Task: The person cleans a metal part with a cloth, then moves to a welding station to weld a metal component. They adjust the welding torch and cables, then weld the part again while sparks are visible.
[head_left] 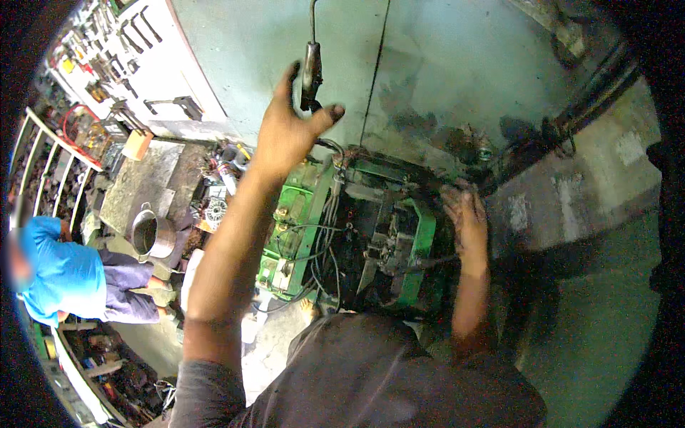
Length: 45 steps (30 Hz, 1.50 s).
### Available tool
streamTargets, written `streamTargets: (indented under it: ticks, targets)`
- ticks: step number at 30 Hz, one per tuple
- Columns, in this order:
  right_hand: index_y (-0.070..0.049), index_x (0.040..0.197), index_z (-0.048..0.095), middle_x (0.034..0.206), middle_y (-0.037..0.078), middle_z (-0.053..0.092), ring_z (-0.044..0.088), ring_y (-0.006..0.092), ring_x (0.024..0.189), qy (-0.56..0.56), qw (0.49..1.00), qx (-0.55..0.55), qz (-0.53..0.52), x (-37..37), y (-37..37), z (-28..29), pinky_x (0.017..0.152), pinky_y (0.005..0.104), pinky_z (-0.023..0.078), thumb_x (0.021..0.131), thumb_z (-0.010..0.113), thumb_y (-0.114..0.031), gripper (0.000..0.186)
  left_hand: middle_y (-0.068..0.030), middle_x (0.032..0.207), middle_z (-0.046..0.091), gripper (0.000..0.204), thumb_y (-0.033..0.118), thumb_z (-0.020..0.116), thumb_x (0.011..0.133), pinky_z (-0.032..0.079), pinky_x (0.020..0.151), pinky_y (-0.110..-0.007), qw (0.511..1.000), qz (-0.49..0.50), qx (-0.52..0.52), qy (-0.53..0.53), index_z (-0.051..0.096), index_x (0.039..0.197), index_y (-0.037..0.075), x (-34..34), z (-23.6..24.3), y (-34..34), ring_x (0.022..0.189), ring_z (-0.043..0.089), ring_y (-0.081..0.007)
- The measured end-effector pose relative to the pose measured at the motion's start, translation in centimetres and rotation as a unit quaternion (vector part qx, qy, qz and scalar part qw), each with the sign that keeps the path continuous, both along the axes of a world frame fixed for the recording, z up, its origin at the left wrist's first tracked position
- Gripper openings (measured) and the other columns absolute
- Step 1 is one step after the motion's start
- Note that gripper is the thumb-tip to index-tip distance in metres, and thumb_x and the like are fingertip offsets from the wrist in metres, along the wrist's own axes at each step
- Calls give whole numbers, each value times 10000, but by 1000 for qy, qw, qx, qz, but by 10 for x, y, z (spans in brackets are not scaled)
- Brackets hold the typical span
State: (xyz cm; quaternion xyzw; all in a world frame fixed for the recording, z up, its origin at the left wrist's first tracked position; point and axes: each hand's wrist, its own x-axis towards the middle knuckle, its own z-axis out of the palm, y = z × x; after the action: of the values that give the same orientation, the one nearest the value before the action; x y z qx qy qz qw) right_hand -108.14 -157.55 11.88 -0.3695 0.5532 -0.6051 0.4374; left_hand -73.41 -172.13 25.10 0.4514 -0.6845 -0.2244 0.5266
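Observation:
My left hand (289,135) is raised toward the wall, thumb and a blackened finger spread apart. Between them, apparently without being gripped, hangs a dark worn handle (311,75) on a thin bent metal rod. My right hand (467,217) rests at the right side of a green machine (421,242), its sooty fingers stretched out and seemingly leaning on the dark edge there. Shadow hides what exactly the fingertips touch. In the machine's middle lie dark, greasy metal parts, and a bundle of cables (332,207) runs down beside its green left section (289,214).
At the left, a person in a blue shirt (68,274) bends near a metal pot (160,239). Tools hang on a white board (153,64) at the upper left. A grey-green panel (442,64) stands ahead, and a stained concrete wall (571,192) rises at the right.

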Motion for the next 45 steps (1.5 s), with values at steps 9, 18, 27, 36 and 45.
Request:
streamTargets:
  ticks: [9,18,27,36,45]
  targets:
    - [-79,1385,598,1261,202,685,641,417,1164,554,832,-30,-8,96,66,69,1001,464,496,934,663,-228,479,-170,790,707,512,506,740,924,533,736,-426,993,-58,100,-13,681,951,-1,-9,-3,-58,758,684,-300]
    - [-74,1303,647,1215,222,702,659,443,1103,570,818,26,-68,102,61,64,954,504,507,942,685,-391,482,-160,671,662,498,454,695,967,513,614,-427,992,-32,123,5,651,829,-23,8,-16,-54,626,672,-301]
    - [-80,1210,682,1108,203,724,683,431,1034,570,814,-12,-112,105,54,60,915,503,540,907,748,-436,472,-284,790,677,467,421,711,953,510,732,-523,990,50,63,-112,667,876,-38,18,-43,-61,777,673,-466]
    - [-53,1234,682,1104,209,732,694,416,1016,580,810,31,-82,105,57,65,883,485,538,937,708,-383,445,-296,1089,692,520,126,735,747,552,928,-506,905,-263,103,-319,625,1230,-34,12,-155,57,1036,673,-470]
    - [-48,1194,700,1051,209,742,719,399,963,574,816,25,-67,105,56,72,864,456,553,935,724,-320,377,-187,1036,731,333,215,741,758,611,824,-455,794,-273,71,-539,697,1024,19,-38,-213,84,972,728,-358]
